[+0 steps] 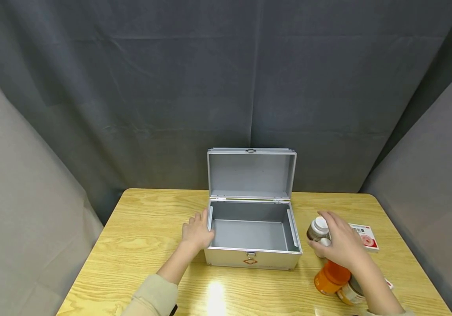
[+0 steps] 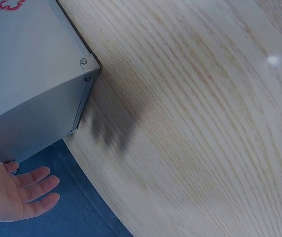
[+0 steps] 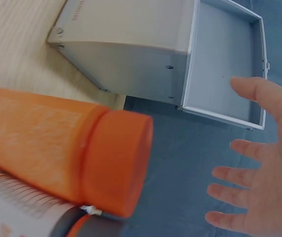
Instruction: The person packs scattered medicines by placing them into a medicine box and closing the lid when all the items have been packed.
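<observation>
Head view: the metal case stands on the wooden table, its lid raised. The left hand lies at the case's left rim, fingers extended. To the right of the case, the right hand is positioned over a white-capped bottle, thumb and fingers spread. An orange bottle and a dark-lidded jar are located nearer the wearer; a flat printed box lies beyond the hand.

Left wrist view: the left hand's fingers are extended beside the case's side wall.

Right wrist view: the right hand's fingers are spread, gripping nothing; the orange bottle occupies the foreground.
</observation>
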Demonstrator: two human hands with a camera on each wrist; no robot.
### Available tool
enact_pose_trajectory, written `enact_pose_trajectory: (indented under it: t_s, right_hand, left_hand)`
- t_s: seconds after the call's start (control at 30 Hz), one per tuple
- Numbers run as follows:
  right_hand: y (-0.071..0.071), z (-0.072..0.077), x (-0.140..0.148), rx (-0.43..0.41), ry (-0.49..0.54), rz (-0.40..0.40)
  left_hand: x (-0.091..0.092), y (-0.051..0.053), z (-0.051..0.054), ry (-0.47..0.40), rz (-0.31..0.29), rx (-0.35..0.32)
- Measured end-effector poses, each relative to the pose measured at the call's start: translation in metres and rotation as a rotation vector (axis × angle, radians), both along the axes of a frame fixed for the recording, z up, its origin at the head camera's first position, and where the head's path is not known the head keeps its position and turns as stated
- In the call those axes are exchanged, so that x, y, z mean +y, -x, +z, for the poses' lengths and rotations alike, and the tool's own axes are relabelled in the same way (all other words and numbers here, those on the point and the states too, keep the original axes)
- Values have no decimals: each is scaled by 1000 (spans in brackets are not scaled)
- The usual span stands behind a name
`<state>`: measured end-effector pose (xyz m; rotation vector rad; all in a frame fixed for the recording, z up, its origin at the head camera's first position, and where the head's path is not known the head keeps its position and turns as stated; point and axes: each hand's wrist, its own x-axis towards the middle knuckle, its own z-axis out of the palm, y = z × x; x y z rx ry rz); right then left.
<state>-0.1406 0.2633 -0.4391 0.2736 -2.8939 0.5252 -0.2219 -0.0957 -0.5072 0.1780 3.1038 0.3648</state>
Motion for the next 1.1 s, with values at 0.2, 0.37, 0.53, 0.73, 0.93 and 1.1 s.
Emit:
enact_pose_trajectory:
  t_s: [0.2,0.37,0.53,0.73,0.93,1.1]
  right_hand:
    - [-14,-13,7,-32,-8,-12]
    - [-22,-24,11,-67,-17,-37]
    - [-25,-33,15,-140,-37,-66]
    - [-28,-40,16,-193,-22,-81]
    - [-30,-44,18,-215,-43,-86]
    - [-31,-46,20,-237,-58,-80]
  left_hand:
    - [-1,-1,0,-6,1,-2]
    - [-1,0,-1,-6,-3,-2]
    - [-1,2,-3,-6,-5,-9]
    - [-1,0,-1,-15,-1,-16]
    - [-1,0,-1,-17,-2,2]
    - [-1,1,-2,-22,-4,-1]
